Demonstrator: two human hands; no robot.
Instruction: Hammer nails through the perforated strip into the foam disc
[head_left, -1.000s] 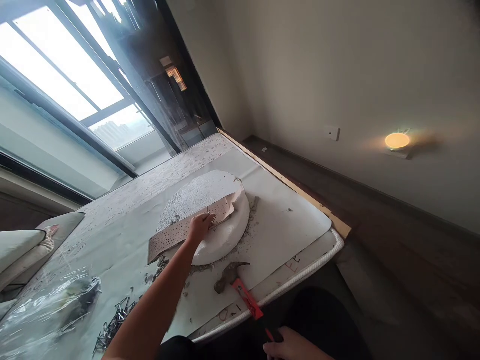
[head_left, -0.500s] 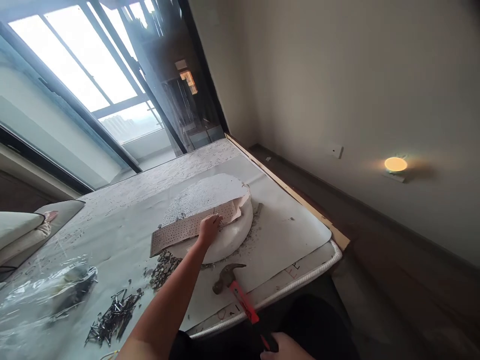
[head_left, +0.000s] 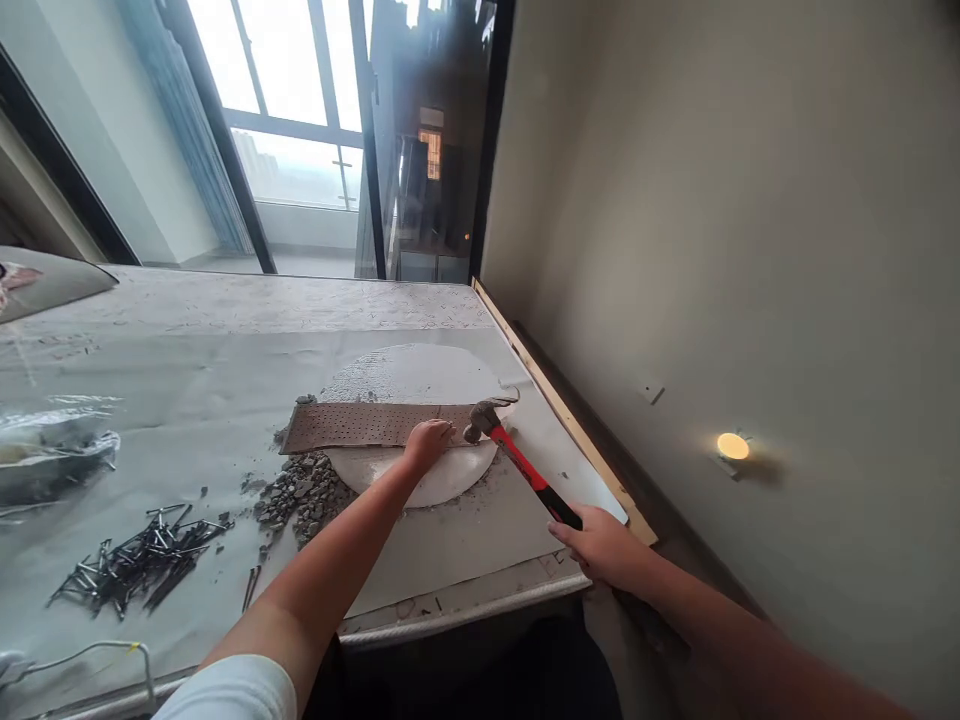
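Note:
My right hand (head_left: pixel 600 545) grips the black end of a claw hammer (head_left: pixel 517 455) with a red shaft. The hammer's head hangs over the right part of a brown strip (head_left: pixel 352 425) dotted with rows of small holes. That strip lies across a round white slab (head_left: pixel 442 370). On the strip, my left hand (head_left: pixel 429 443) is closed in a pinch just left of the hammer head. A tiny thin bit at its fingertips looks like a nail, mostly hidden by the fingers.
Left of my arm lie a heap of nails (head_left: pixel 142 555) and grey rubble (head_left: pixel 304 495). Farther left is a clear plastic bag (head_left: pixel 56 450) with dark contents. A wooden edge strip (head_left: pixel 562 400) runs along the right side, beside a wall with a lit lamp (head_left: pixel 733 446).
My right hand has brought the hammer up from the front edge to over the strip, near my left hand. My view has rotated and shifted; the left hand stays pinched on the strip.

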